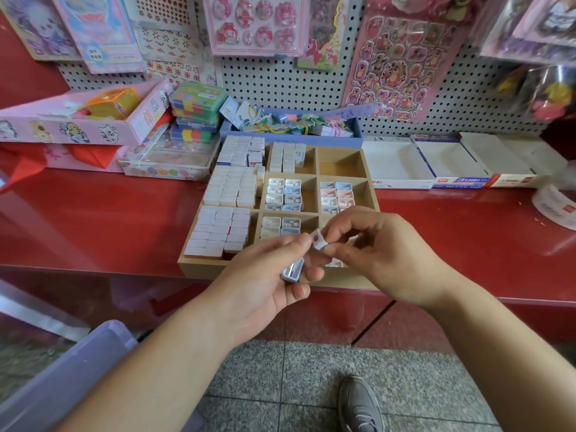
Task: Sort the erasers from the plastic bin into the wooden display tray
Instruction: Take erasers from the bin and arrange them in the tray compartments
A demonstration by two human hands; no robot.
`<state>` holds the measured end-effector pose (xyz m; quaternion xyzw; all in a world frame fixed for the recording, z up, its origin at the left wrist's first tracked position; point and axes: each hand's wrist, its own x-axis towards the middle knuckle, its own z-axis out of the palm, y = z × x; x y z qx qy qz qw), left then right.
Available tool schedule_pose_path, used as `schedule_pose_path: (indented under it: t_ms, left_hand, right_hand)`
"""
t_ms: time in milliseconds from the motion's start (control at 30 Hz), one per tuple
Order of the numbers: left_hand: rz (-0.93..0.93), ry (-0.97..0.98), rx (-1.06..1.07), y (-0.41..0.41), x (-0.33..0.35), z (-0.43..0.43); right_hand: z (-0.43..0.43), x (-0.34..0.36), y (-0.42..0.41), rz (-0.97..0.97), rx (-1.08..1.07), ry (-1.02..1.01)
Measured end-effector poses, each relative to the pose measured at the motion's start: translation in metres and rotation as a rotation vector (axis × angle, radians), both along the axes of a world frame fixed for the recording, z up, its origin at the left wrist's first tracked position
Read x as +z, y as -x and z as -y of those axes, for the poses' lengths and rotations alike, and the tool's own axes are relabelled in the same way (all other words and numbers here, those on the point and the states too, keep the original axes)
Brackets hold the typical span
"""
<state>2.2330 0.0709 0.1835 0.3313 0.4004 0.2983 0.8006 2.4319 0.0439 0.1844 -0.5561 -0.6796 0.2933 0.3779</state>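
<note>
Plastic bin (78, 363): low, left of the fingers.
Wooden tray (199, 270): just behind the fingers, on red surface (93, 219).
Left hand (265, 275): fingers curled round a blue-white eraser (293, 271).
White eraser (319, 242): just above, between both hands.
Right hand (374, 254): fingers pinch the white eraser.

The tray (199, 269) has open room in its far right compartment (339, 165), while packed erasers (229, 190) block its whole left column.

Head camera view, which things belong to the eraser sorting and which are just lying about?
Job: wooden tray, white erasers, purple bin, left hand holding blue-white piece, right hand pinching small white piece.
Lying about: sticker sheets, pink box, empty white boxes.
</note>
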Motion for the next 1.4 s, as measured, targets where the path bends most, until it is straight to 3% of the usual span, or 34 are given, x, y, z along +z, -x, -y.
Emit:
schedule_pose_path:
  t_ms: [67,200,367,500,633,733,833,933,1167,1333,1400]
  left_hand:
    - [0.013,0.031,-0.01,0.002,0.0,-0.003]
    - [0.115,0.046,-0.04,0.006,0.002,-0.004]
    - [0.203,0.016,-0.077,0.005,0.0,-0.001]
    - [0.216,0.006,-0.067,0.007,0.001,0.0]
    - [0.136,-0.053,-0.092,0.009,-0.001,0.0]
    - [0.091,-0.08,-0.053,0.008,-0.002,-0.002]
    - [0.043,-0.102,-0.053,0.008,-0.003,-0.004]
    - [-0.015,-0.134,-0.076,0.007,-0.005,-0.002]
    - [-0.102,-0.17,-0.053,0.005,-0.006,0.0]
    - [-0.157,-0.153,-0.099,0.002,-0.004,-0.003]
    - [-0.168,-0.141,-0.073,0.003,-0.005,-0.004]
  right_hand:
    - [-0.004,0.0,-0.013,0.09,-0.118,0.012]
    - [-0.012,-0.01,-0.035,0.488,-0.242,0.096]
    - [-0.023,-0.016,-0.025,0.721,-0.239,0.11]
    - [-0.027,-0.018,-0.02,0.785,-0.253,0.131]
    - [-0.024,-0.012,-0.021,0.66,-0.271,0.136]
    - [-0.011,0.001,-0.018,0.295,-0.227,0.104]
    - [0.004,0.013,-0.003,0.003,-0.007,0.073]
    - [0.006,0.009,0.005,0.022,0.091,0.005]
    - [0.007,-0.003,0.014,0.004,0.064,-0.061]
    - [0.005,-0.003,0.005,-0.197,-0.104,-0.014]
    - [-0.002,-0.008,-0.009,-0.19,-0.215,0.005]
